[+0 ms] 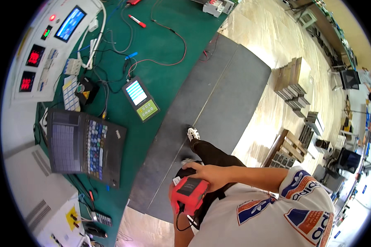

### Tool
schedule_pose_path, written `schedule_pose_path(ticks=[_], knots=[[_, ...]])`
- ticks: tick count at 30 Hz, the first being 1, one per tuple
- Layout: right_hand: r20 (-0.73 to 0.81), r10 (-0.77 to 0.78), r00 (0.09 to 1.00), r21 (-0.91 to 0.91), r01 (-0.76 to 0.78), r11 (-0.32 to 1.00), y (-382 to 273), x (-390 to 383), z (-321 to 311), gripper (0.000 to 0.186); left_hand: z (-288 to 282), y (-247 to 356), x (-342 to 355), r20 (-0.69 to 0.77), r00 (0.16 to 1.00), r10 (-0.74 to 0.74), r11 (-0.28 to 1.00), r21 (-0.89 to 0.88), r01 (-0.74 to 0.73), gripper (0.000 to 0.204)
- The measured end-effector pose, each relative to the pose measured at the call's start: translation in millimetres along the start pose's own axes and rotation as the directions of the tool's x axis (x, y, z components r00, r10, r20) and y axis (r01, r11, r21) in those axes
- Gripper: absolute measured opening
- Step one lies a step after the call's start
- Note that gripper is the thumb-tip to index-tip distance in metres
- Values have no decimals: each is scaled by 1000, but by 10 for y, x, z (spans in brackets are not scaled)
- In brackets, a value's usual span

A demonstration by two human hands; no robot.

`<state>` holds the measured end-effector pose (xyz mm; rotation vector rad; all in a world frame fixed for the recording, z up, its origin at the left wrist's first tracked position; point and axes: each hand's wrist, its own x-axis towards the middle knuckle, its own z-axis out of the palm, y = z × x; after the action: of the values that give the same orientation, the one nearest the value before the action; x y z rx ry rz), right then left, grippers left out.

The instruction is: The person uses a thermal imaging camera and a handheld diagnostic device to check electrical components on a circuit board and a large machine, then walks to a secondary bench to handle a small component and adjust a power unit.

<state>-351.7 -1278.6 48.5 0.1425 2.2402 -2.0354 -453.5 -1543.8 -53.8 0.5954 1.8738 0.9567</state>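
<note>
A red boxy device [190, 193] with a dark label panel and a black cable [179, 220] plugged into its lower end is held between my hands, in front of my body. My right hand [210, 176] closes over its upper side, the fingers reaching past the edge. Along the lower left side my left hand [172, 194] grips it, mostly hidden behind the device. A small white tag [176, 180] shows by its upper left corner. What lies under the device cannot be seen.
Beside me runs a green-topped bench [165, 41] with an open laptop [86, 146], a handheld tester [140, 99] with a lit screen, a red-and-white marker [137, 21], wires and a white instrument panel [49, 49]. Grey matting [222, 90] covers the floor; stacked boxes [294, 82] stand beyond.
</note>
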Motion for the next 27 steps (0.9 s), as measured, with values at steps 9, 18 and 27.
schedule_pose_path(ticks=[9, 18, 27], knots=[[-279, 253, 926, 12, -261, 965, 888, -8, 578, 73, -450, 36, 656, 178, 954, -240, 864, -408, 294, 40], [-429, 268, 862, 55, -271, 961, 1580, 32, 1311, 69, -485, -945, 793, 292, 887, -358, 873, -232, 429, 32], [-385, 234, 893, -12, -258, 966, 1907, 126, 1304, 73, -353, -1143, 800, 248, 889, -385, 648, -613, 452, 30]])
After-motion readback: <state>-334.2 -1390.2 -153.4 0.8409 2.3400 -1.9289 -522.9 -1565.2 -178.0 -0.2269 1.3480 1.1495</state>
